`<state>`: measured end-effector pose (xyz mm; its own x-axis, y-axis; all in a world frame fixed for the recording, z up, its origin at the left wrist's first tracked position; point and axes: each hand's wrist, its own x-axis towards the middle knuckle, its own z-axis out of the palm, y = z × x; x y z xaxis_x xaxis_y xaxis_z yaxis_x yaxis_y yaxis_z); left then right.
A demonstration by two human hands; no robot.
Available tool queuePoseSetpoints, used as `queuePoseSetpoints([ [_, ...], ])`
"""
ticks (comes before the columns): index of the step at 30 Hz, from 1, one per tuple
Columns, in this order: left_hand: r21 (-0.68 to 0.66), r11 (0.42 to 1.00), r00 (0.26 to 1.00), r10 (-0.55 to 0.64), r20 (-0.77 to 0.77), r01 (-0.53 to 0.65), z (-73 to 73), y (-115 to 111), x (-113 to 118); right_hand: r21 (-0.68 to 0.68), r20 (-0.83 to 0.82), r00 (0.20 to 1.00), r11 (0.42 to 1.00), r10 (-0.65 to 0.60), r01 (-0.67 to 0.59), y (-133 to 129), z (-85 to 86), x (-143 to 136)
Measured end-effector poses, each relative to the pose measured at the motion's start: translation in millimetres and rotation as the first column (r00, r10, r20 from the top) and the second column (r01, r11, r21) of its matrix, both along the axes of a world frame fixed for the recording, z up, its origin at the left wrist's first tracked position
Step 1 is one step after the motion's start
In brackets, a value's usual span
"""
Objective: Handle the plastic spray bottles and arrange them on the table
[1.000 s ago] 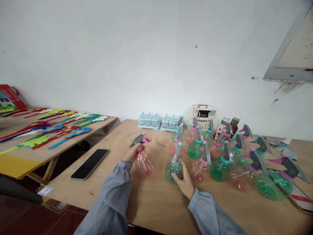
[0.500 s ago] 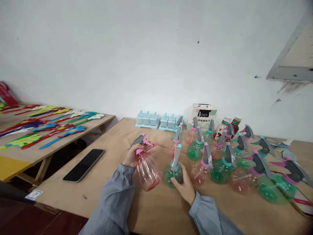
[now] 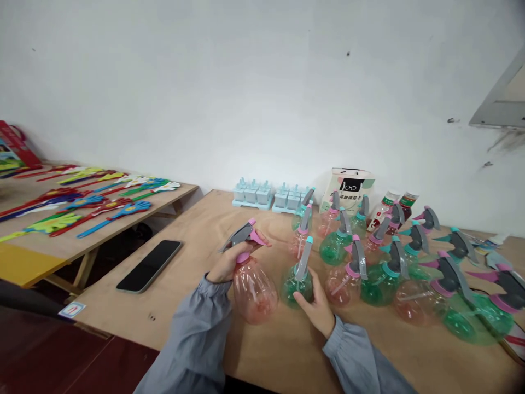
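My left hand [image 3: 225,264] is wrapped round the neck of a clear pink spray bottle [image 3: 255,290] with a grey-and-pink trigger head. This bottle stands close to upright, near the front of the table; whether its base touches the wood I cannot tell. My right hand [image 3: 318,306] grips the side of a smaller, rounder green spray bottle [image 3: 296,284], thumb in front and fingers partly hidden behind. Its grey lever with a turquoise tip faces me. Just right of my right hand stands another pink spray bottle [image 3: 342,284], beside a green spray bottle [image 3: 377,282].
Several more pink and green spray bottles crowd the table's right side. Pale blue ice-pop moulds [image 3: 252,194], a printed box [image 3: 346,189] and two drink bottles stand near the wall. A phone [image 3: 150,265] lies left. Colourful hand clappers [image 3: 110,216] cover the neighbouring table.
The pink bottle in my left hand has swung from tilted to nearly upright. My right hand keeps its grip on the green bottle. The view has shifted a little to the left.
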<state>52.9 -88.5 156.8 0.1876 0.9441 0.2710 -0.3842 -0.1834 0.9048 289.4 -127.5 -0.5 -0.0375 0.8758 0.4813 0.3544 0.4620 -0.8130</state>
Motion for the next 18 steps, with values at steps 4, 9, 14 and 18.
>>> queuePoseSetpoints([
  [4,-0.074,0.991,0.993,0.111,0.039,-0.108,-17.6,18.5,-5.4,-0.009,-0.007,1.0,1.0,0.01,-0.01,0.9,0.2,0.9],
  [9,-0.154,0.986,0.989,0.076,0.124,-0.056,-35.2,34.0,-14.4,-0.018,-0.008,1.0,1.0,0.014,-0.014,0.3,2.4,0.5],
  [14,-0.107,0.994,0.996,0.04,0.079,-0.032,-36.9,34.1,-16.7,-0.015,0.001,1.0,1.0,0.025,-0.025,0.7,1.5,0.4],
  [18,-0.066,0.998,0.999,0.016,-0.028,-0.018,-32.1,30.0,-16.6,-0.016,0.01,1.0,1.0,0.017,-0.017,2.4,-0.5,0.6],
])
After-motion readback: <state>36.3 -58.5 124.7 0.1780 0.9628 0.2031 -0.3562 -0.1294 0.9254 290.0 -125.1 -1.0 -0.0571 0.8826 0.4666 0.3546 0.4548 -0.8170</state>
